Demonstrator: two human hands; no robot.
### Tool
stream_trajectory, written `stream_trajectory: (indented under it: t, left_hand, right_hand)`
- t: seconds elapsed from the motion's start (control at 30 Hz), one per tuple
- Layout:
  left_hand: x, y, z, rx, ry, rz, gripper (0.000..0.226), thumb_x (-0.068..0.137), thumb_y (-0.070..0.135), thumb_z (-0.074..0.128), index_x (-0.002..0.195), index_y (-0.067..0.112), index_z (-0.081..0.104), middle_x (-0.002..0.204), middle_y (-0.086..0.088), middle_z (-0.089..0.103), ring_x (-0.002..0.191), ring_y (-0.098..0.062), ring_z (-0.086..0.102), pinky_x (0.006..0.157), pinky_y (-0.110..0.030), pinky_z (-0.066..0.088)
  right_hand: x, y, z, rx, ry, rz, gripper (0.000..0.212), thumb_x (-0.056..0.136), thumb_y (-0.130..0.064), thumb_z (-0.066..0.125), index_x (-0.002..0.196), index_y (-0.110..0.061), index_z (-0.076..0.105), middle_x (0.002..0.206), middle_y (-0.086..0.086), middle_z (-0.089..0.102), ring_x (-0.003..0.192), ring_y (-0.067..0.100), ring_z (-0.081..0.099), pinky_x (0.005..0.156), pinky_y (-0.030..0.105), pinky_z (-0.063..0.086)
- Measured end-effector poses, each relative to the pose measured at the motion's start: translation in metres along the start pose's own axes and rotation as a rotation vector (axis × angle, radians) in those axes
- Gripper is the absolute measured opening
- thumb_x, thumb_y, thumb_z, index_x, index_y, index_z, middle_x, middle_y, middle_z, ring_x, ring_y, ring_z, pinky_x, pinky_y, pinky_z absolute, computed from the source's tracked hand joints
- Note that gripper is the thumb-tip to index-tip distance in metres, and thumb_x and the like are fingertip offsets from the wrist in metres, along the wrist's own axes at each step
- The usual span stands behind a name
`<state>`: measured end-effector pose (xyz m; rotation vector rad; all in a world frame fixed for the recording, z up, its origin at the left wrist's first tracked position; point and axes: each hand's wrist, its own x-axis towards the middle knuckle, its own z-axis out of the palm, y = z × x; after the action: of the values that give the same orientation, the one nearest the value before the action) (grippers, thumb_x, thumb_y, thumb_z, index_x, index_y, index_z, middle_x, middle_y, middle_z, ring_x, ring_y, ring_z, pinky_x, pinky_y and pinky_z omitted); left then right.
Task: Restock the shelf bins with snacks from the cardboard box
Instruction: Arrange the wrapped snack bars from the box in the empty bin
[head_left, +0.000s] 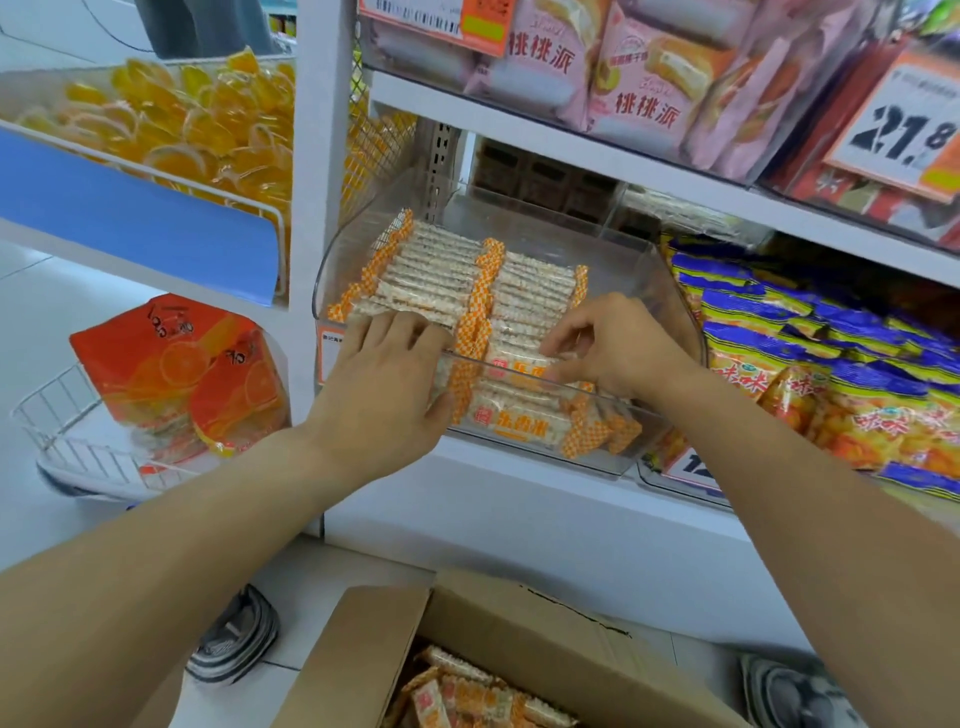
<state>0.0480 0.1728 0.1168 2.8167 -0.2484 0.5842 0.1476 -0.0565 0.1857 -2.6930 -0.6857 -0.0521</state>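
Nearest the viewer, below both forearms, an open brown corrugated cardboard box (519, 639) stands on the floor, holding loose rice-cracker bars in clear film with orange-checked ends (467, 699); grey shoes flank it on the pale tiles. Above the box, both bare hands reach over the front lip of a clear rigid plastic shelf bin (670, 306). The left hand (387, 395) lies palm-down with its grip spread, fingers flat on the near end of the left-hand row of stacked bars (441, 275). Just right of it, the right hand (618, 345) has its grip curled, fingertips pinching one wrapped bar at the front of the right-hand row. The bars appear light, stiff yet brittle, and their film looks slick; by this judgement they are best held across the long edges or by the crimped checked ends, with gentle pressure, as squeezing the middle could snap them. The bin seems partly filled, with bare space behind the rows. Left of the left grip, a white wire basket (57, 431) carries glossy orange pouches (176, 364). Right of the right grip lie crinkled blue-and-yellow snack bags (831, 353). Farther off, above both hands, a higher shelf holds soft pink pastry packets (639, 88) and an orange price card (904, 130); up to the left, wrapped orange-slice jellies (171, 119) fill another bin.
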Motion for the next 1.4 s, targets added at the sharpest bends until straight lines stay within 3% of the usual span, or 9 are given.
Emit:
stream_trajectory:
  t: [0.27, 0.4, 0.53, 0.63, 0.7, 0.83, 0.97, 1.3, 1.4]
  left_hand:
    - [-0.002, -0.001, 0.006, 0.013, 0.052, 0.034, 0.053, 0.082, 0.044, 0.046, 0.121, 0.011, 0.060, 0.114, -0.011, 0.057, 0.111, -0.035, 0.053, 0.100, -0.044, 0.032]
    - [-0.003, 0.005, 0.002, -0.093, 0.203, 0.065, 0.045, 0.083, 0.033, 0.052, 0.119, 0.007, 0.059, 0.118, -0.015, 0.053, 0.114, -0.037, 0.049, 0.099, -0.048, 0.038]
    - [-0.012, 0.032, -0.010, -0.353, 0.321, 0.196, 0.022, 0.087, 0.016, 0.057, 0.108, 0.009, 0.061, 0.110, -0.005, 0.054, 0.097, -0.022, 0.053, 0.084, -0.032, 0.043]
    - [-0.035, 0.052, 0.009, -0.488, 0.080, 0.245, 0.021, 0.091, 0.026, 0.050, 0.108, 0.016, 0.059, 0.104, 0.012, 0.048, 0.078, -0.011, 0.053, 0.069, -0.033, 0.048]
    - [-0.051, 0.064, 0.032, -0.481, -0.198, 0.270, 0.021, 0.094, 0.031, 0.049, 0.111, 0.022, 0.057, 0.100, 0.016, 0.047, 0.076, -0.008, 0.053, 0.070, -0.034, 0.049]
    - [-0.091, 0.084, 0.080, -0.339, -0.711, 0.286, 0.025, 0.098, 0.033, 0.058, 0.119, 0.020, 0.058, 0.112, 0.007, 0.061, 0.096, -0.011, 0.056, 0.078, -0.027, 0.042]
    - [-0.143, 0.095, 0.127, -0.081, -1.213, 0.283, 0.040, 0.100, 0.044, 0.056, 0.129, 0.016, 0.053, 0.125, -0.001, 0.059, 0.110, -0.019, 0.056, 0.078, -0.028, 0.041]
    - [-0.261, 0.110, 0.215, -0.230, -1.444, -0.046, 0.061, 0.093, 0.034, 0.067, 0.145, 0.017, 0.041, 0.142, -0.003, 0.052, 0.129, -0.024, 0.050, 0.103, -0.030, 0.044]
    - [-0.284, 0.100, 0.228, -0.086, -1.498, -0.060, 0.062, 0.088, 0.032, 0.073, 0.141, 0.013, 0.045, 0.141, -0.007, 0.052, 0.124, -0.025, 0.054, 0.101, -0.033, 0.047]
  right_hand:
    - [-0.010, -0.005, 0.000, 0.021, -0.013, -0.015, 0.013, 0.086, -0.013, 0.077, 0.099, -0.012, 0.080, 0.091, -0.002, 0.076, 0.064, -0.013, 0.059, 0.062, 0.000, 0.043]
    - [-0.034, -0.014, -0.007, 0.050, 0.282, -0.034, 0.009, 0.088, -0.020, 0.074, 0.096, -0.020, 0.077, 0.083, -0.015, 0.066, 0.068, 0.001, 0.059, 0.064, 0.002, 0.040]
    - [-0.086, -0.024, -0.002, 0.228, 0.506, -0.123, 0.007, 0.087, -0.014, 0.074, 0.092, -0.019, 0.075, 0.081, -0.015, 0.060, 0.069, 0.009, 0.059, 0.063, 0.009, 0.041]
    - [-0.138, -0.019, 0.029, 0.427, 0.401, -0.074, 0.010, 0.088, -0.011, 0.075, 0.090, -0.022, 0.074, 0.082, -0.008, 0.066, 0.070, 0.015, 0.061, 0.060, 0.019, 0.046]
    - [-0.170, -0.006, 0.063, 0.514, 0.150, 0.069, 0.010, 0.090, -0.022, 0.073, 0.089, -0.032, 0.072, 0.086, -0.011, 0.070, 0.078, 0.011, 0.064, 0.066, 0.019, 0.048]
    - [-0.233, 0.033, 0.141, 0.412, -0.451, 0.244, 0.014, 0.093, -0.044, 0.066, 0.106, -0.039, 0.065, 0.105, -0.020, 0.067, 0.095, -0.005, 0.060, 0.085, 0.019, 0.050]
    - [-0.285, 0.061, 0.206, 0.362, -0.621, 0.371, 0.028, 0.096, -0.044, 0.061, 0.114, -0.024, 0.068, 0.120, -0.004, 0.068, 0.109, 0.016, 0.063, 0.094, 0.037, 0.052]
    - [-0.376, 0.089, 0.296, 0.375, -0.901, 0.553, 0.032, 0.096, -0.033, 0.065, 0.125, -0.021, 0.057, 0.109, 0.001, 0.061, 0.099, 0.022, 0.060, 0.076, 0.035, 0.048]
    - [-0.383, 0.089, 0.316, 0.361, -0.867, 0.589, 0.037, 0.098, -0.018, 0.061, 0.133, -0.019, 0.049, 0.127, 0.005, 0.055, 0.109, 0.025, 0.057, 0.076, 0.033, 0.043]
